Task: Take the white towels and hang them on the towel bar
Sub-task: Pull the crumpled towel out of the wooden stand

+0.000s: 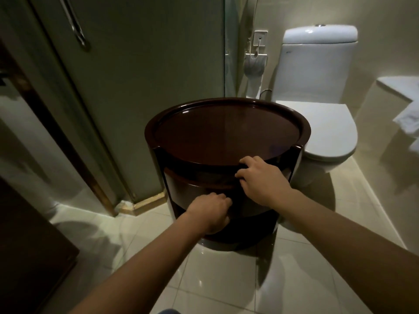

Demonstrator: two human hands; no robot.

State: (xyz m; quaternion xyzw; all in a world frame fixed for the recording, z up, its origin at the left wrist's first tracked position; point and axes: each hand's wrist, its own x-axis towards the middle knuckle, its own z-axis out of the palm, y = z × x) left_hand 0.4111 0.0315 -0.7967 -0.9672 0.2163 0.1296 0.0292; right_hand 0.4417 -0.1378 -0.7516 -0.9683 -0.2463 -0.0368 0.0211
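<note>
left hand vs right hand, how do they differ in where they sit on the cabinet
The left hand sits lower, fingers curled at the lower drawer front of the cabinet; the right hand is higher and farther right, fingers curled under the top's edge. Both touch the front; neither holds a towel.

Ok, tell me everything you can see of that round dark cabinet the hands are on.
The round cabinet is glossy dark brown, wood by the look, with a raised rim around a bare flat top and pale patches low on its sides. It stands upright on the tiled floor, in front of the toilet. The right hand curls over the front edge under the top; the left hand grips lower down.
</note>
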